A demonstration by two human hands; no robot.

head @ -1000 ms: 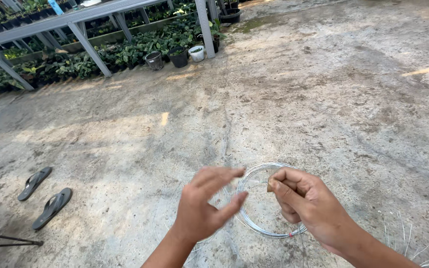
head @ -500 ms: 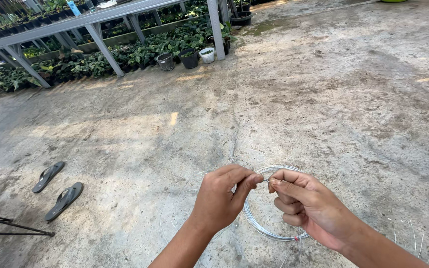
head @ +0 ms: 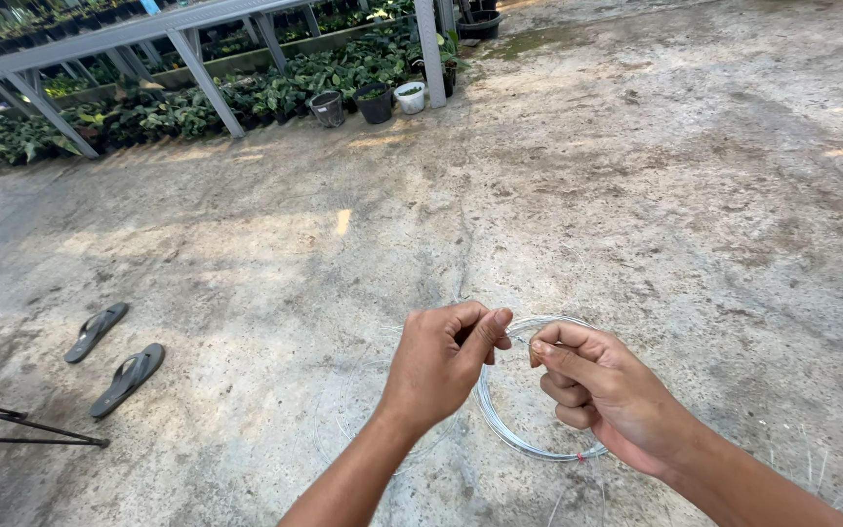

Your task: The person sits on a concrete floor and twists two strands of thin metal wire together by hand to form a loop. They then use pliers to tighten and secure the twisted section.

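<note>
Seen low in the frame, right of centre: left hand [head: 438, 363] and right hand [head: 600, 390] close together, knuckles nearly meeting. Both pinched shut, thumb against forefinger, on the top of a coil of thin silvery wire [head: 529, 444]. Coil hung as a loose ring between and below the two hands, its lower arc showing against the concrete floor [head: 636, 195], a small red mark on it near the right wrist. Held up off the floor, not lying on it. A few loose straight wires [head: 817, 468] spotted at the lower right corner.

Further off, at the left edge of the frame: a pair of dark flip-flops [head: 114, 356] lying on the concrete, side by side, well apart from the hands. Below them, a thin black metal frame [head: 21, 429] jutting in from the left border.

Across the upper left: grey metal racking [head: 202, 83] on slanted legs, rows of green plants [head: 246, 98] beneath it. Near the top centre, by an upright post: a grey pot [head: 326, 107], a black pot [head: 375, 101] and a white pot [head: 409, 97] in a row.
</note>
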